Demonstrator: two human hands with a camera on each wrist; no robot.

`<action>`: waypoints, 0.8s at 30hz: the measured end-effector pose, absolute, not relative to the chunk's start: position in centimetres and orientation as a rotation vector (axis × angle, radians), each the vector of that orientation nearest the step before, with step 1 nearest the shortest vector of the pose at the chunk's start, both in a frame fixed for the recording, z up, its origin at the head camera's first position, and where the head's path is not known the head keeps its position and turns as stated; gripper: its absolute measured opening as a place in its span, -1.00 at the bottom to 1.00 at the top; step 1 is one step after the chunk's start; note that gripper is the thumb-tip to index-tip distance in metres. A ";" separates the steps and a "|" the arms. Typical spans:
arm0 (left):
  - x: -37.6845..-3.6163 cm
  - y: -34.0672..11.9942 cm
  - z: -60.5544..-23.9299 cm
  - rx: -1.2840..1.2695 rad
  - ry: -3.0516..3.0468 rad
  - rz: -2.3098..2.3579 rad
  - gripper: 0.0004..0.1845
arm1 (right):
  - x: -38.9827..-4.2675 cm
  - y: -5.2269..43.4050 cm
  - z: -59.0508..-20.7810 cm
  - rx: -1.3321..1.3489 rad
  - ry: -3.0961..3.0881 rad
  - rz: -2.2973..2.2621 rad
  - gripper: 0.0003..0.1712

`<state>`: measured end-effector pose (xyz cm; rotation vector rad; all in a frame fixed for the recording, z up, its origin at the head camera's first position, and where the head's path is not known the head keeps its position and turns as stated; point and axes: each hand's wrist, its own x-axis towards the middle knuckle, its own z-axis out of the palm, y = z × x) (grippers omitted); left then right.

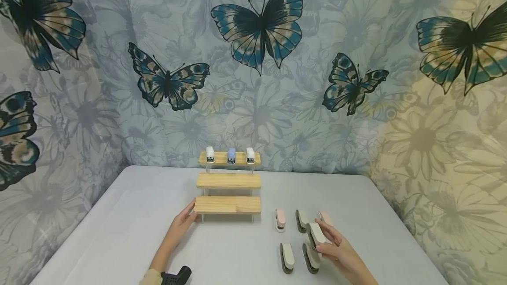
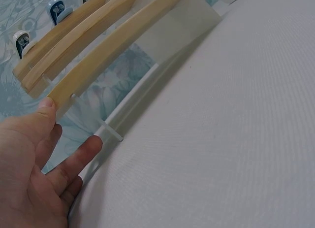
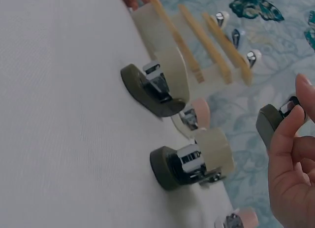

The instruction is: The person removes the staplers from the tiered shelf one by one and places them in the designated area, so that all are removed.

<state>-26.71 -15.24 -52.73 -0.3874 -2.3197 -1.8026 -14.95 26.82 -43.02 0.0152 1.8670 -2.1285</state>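
From where I sat, the left hand (image 1: 183,222) rested with straight, relaxed fingers against the left end of the bottom step of the wooden 3-step stand (image 1: 228,204). The right hand (image 1: 341,252) pinched a beige stapler (image 1: 316,234) just above the table (image 1: 119,223) (4 more staplers lay around it), right of the stand. 3 small staplers (image 1: 231,155) sat on the top step.

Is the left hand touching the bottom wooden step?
Touching. In the left wrist view the left hand has its thumb tip pressed against the end of the bottom wooden step. The head view agrees.
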 end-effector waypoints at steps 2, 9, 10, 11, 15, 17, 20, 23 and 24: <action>-26.7 -15.2 -52.8 -0.404 -2.308 -1.780 -0.53 | -14.7 27.4 -43.0 0.040 1.830 -2.142 -0.28; -26.7 -15.0 -52.7 -0.417 -2.340 -1.784 -0.50 | -13.9 29.8 -43.5 0.054 1.787 -2.105 -0.28; -26.7 -15.0 -52.7 -0.400 -2.344 -1.792 -0.49 | -13.8 30.1 -43.6 0.046 1.788 -2.093 -0.29; -26.7 -15.0 -52.7 -0.371 -2.346 -1.808 -0.48 | -13.8 30.4 -43.8 0.047 1.780 -2.086 -0.30; -26.7 -15.0 -52.6 -0.302 -2.329 -1.845 -0.46 | -13.7 31.3 -44.5 0.048 1.784 -2.042 -0.31; -26.7 -15.0 -52.5 -0.289 -2.324 -1.852 -0.46 | -13.6 31.7 -44.9 0.066 1.796 -2.023 -0.28; -26.6 -15.0 -52.4 -0.310 -2.317 -1.855 -0.47 | -13.6 32.1 -45.4 0.083 1.818 -2.004 -0.23; -26.6 -15.1 -52.3 -0.322 -2.324 -1.846 -0.47 | -13.6 32.5 -45.8 0.111 1.826 -1.993 -0.21; -26.5 -15.1 -52.3 -0.319 -2.327 -1.850 -0.48 | -13.6 32.5 -45.9 0.127 1.830 -1.989 -0.21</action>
